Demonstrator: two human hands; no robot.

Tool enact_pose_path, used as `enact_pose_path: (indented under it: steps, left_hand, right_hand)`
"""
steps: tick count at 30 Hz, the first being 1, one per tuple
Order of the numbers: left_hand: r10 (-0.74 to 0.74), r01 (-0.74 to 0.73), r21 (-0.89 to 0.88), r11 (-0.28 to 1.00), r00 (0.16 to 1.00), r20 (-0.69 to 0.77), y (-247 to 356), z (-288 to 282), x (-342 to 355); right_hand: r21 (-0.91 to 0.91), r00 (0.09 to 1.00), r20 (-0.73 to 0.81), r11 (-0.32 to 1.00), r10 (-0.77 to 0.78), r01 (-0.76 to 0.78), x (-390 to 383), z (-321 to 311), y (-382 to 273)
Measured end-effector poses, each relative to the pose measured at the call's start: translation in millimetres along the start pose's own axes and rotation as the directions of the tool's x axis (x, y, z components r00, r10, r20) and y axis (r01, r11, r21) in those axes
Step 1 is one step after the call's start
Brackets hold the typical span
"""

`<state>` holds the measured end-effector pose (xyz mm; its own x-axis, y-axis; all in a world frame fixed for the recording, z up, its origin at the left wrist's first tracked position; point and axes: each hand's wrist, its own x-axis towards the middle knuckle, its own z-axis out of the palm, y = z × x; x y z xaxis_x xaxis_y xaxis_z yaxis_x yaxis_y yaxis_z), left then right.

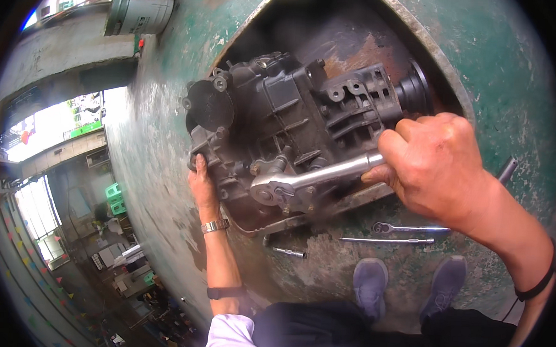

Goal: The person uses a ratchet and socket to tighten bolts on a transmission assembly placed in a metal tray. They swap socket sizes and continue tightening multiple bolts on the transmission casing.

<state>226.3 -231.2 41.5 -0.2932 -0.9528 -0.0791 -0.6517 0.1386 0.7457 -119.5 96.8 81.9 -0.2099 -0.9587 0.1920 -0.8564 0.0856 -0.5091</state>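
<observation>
A dark cast-metal gearbox (281, 111) lies in a shallow metal tray (450, 63) on the floor. My right hand (429, 166) is wrapped round the handle of a large chrome ratchet wrench (328, 173). The wrench's round head sits over the near side of the gearbox, among several bolts; what is under the head is hidden. At the gearbox's left end, my left hand (203, 185) grips a protruding part of the housing, its thumb on top and the other fingers mostly out of sight.
On the floor near my shoes (371, 285) lie a smaller ratchet (410, 229), a thin extension bar (387, 240) and a short socket piece (289, 252). A dark-ended bar (508, 170) shows beyond my right wrist. A white bucket (140, 14) stands at the far left.
</observation>
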Motion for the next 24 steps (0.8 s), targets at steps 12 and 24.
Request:
enact_pose_path:
  steps: [12,24]
  left_hand:
    - [0.114,-0.105,0.046,0.993,0.958,-0.262,1.3,13.7,-41.0]
    - [0.161,-0.141,0.084,0.986,0.935,-0.317,2.0,18.8,-39.1]
  right_hand:
    - [-0.169,0.983,0.1,0.971,-0.153,0.168,30.3,-8.1,21.0]
    - [-0.117,0.983,0.161,0.987,-0.094,0.113,31.0,-3.8,40.8]
